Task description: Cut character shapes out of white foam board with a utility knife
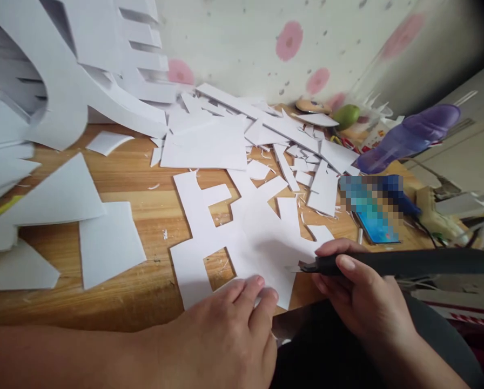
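Observation:
A large white board sheet [234,237] with rectangular cut-outs lies on the wooden table [136,189] near its front edge. My left hand [229,329] rests on the sheet's near edge, its fingers curled down and pressing on the board. My right hand [359,297] is closed round a black-handled craft knife [388,263]. The knife's tip sits at the sheet's right edge.
White offcuts [209,143] litter the table, with bigger pieces [104,243] at the left. A tall white cut structure [64,59] stands at the back left. A purple object [412,135], a green fruit [346,115], a phone [374,213] and cables [461,216] crowd the right side.

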`<action>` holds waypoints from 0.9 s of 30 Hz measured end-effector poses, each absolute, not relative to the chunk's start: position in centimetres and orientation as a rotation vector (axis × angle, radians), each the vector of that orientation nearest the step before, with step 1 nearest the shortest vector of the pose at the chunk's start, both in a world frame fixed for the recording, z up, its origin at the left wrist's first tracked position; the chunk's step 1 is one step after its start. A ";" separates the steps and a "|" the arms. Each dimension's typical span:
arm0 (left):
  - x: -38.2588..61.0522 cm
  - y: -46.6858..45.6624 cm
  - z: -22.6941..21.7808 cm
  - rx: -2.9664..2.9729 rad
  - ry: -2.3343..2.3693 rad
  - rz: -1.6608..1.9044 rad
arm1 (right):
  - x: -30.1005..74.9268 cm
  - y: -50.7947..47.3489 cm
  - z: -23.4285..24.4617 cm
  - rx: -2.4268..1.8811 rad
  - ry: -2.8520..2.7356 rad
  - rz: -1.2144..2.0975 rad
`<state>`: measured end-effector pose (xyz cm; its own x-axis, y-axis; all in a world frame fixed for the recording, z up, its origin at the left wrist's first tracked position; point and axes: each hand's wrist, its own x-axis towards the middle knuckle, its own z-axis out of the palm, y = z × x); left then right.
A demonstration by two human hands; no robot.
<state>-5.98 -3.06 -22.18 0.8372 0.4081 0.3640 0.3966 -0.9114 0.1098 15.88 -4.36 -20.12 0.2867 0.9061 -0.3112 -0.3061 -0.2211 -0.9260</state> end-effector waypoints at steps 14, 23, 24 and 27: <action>-6.9 -2.4 -20.0 3.066 0.380 0.425 | 16.0 1.0 -18.8 -1.368 -1.092 1.544; -6.3 -2.2 -19.9 3.099 0.480 0.456 | 15.6 1.0 -18.6 -1.436 -1.194 1.537; -6.4 -2.2 -19.9 3.103 0.468 0.471 | 15.6 1.0 -18.5 -1.446 -1.202 1.529; -6.5 -2.4 -19.8 3.101 0.464 0.472 | 15.4 1.1 -18.5 -1.466 -1.213 1.513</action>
<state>-6.51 -2.39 -19.84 0.9129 0.2818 0.2954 0.2905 -0.9568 0.0150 15.45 1.08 -18.47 -0.1187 0.9349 -0.3346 0.1235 -0.3205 -0.9392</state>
